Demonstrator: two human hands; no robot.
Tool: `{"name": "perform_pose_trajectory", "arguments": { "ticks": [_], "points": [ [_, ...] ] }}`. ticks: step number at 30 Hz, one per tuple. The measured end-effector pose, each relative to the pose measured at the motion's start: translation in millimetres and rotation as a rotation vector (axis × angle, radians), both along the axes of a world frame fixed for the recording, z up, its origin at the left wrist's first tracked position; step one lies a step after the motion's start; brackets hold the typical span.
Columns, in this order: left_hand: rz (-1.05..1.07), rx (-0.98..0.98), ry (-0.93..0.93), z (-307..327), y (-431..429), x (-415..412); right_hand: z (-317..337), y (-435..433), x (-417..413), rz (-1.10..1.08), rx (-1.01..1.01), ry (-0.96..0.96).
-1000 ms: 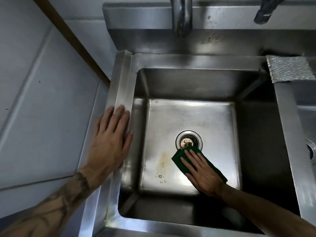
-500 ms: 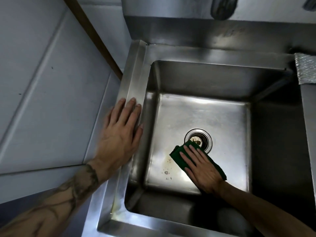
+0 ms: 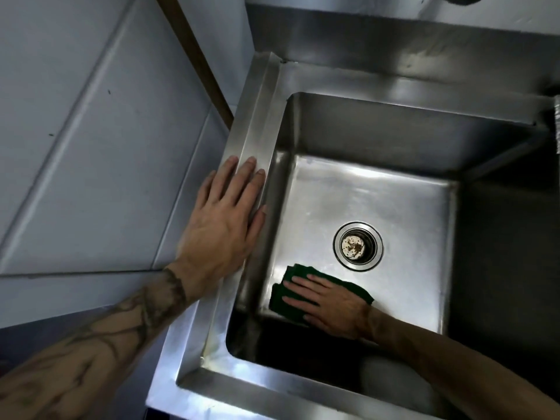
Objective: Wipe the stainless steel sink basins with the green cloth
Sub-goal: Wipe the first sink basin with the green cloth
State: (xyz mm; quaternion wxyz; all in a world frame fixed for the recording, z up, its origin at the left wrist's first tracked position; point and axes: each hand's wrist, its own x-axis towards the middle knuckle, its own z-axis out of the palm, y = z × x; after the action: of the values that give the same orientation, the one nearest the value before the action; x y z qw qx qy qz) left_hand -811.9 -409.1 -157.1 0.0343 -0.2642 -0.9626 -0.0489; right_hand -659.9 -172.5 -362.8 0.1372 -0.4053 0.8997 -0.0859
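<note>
The right hand (image 3: 330, 304) lies flat, palm down and fingers spread, pressing the green cloth (image 3: 291, 294) against the basin floor; it grips nothing, it only bears down. The cloth sits folded under the fingers in the near-left part of the floor, close to the left wall and just short of the drain (image 3: 357, 245), apart from it. The left hand (image 3: 225, 225) rests open and flat on the sink's left rim (image 3: 257, 122), fingers together, seemingly bracing the body.

The step in hand looks like scrubbing the floor of this basin (image 3: 378, 195), working its near-left corner. The next move probably calls for sliding the cloth with steady pressure across the bare floor, around the drain ring, then up the walls, which are dark and steep here. A second basin is not visible, so that part of the task appears undone.

The basin holds only the cloth and hand; no standing water shows. The drain's strainer carries brownish specks, perhaps food debris or rust, which cannot be told apart.
</note>
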Motion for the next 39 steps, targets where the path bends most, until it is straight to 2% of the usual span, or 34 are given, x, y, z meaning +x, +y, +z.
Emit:
{"name": "perform_pose_trajectory", "arguments": {
  "ticks": [8,17,20,22,27,31,33,37,39],
  "points": [
    [-0.009,0.013,-0.037,-0.6,-3.2,-0.2,4.8,-33.5,-9.7,0.047,0.000,-0.014],
    [-0.030,0.014,0.001,3.0,-1.0,1.4,18.5,122.0,65.4,-0.169,0.127,-0.006],
    [-0.047,0.014,0.019,2.6,-0.8,2.7,18.6,144.0,72.5,-0.262,0.171,0.000],
    [-0.058,0.023,0.020,2.3,-0.3,2.4,14.8,141.6,72.8,-0.386,0.179,-0.017],
    [-0.055,0.029,0.012,2.6,0.7,0.8,17.5,145.7,39.9,-0.911,0.133,0.036],
    [-0.047,0.045,0.012,1.4,1.1,0.1,18.9,138.8,16.6,-1.190,0.120,0.031],
    [-0.051,0.042,0.014,1.6,1.6,-0.2,19.4,135.0,10.4,-1.265,0.112,0.035],
    [-0.054,0.038,0.011,1.2,1.5,-0.9,24.2,129.9,21.3,-1.254,0.111,0.042],
    [-0.046,0.042,0.001,1.6,1.5,-0.7,30.2,126.5,26.1,-1.359,0.053,0.030]
  ]
}}
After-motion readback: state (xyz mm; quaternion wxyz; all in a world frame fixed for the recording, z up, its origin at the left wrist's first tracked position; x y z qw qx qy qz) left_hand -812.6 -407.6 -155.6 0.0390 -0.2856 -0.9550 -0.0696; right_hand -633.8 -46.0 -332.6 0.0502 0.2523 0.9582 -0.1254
